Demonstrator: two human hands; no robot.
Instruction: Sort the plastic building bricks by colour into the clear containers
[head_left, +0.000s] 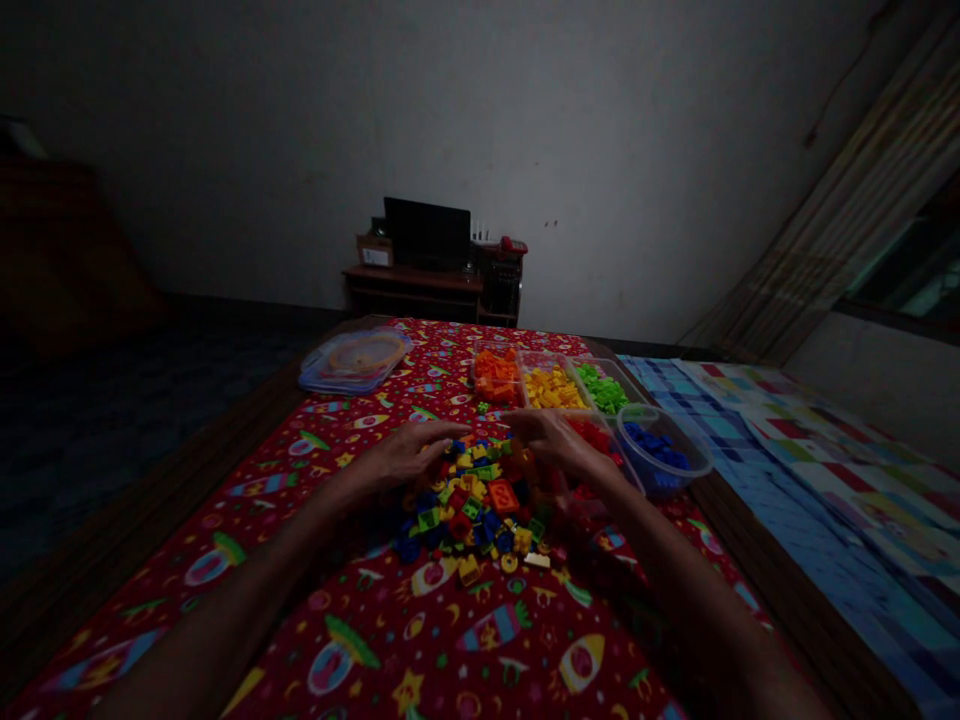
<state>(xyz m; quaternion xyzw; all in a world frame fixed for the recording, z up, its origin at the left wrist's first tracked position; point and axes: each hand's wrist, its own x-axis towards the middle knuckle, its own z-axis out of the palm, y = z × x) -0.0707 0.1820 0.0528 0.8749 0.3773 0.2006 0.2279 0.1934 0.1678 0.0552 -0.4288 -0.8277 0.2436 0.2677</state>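
Note:
A heap of mixed small plastic bricks, blue, yellow, green, orange and red, lies on a red patterned tablecloth. My left hand rests palm down at the heap's left edge, fingers stretched toward the bricks. My right hand lies over the heap's far right side, fingers extended and slightly curled on the bricks. Whether either hand holds a brick is not visible. Behind the heap stand clear tubs of orange bricks, yellow bricks, green bricks, red bricks and a round tub of blue bricks.
Stacked clear lids lie at the table's far left. A checked mat covers the floor to the right. A low desk with a dark monitor stands against the back wall. The room is dim.

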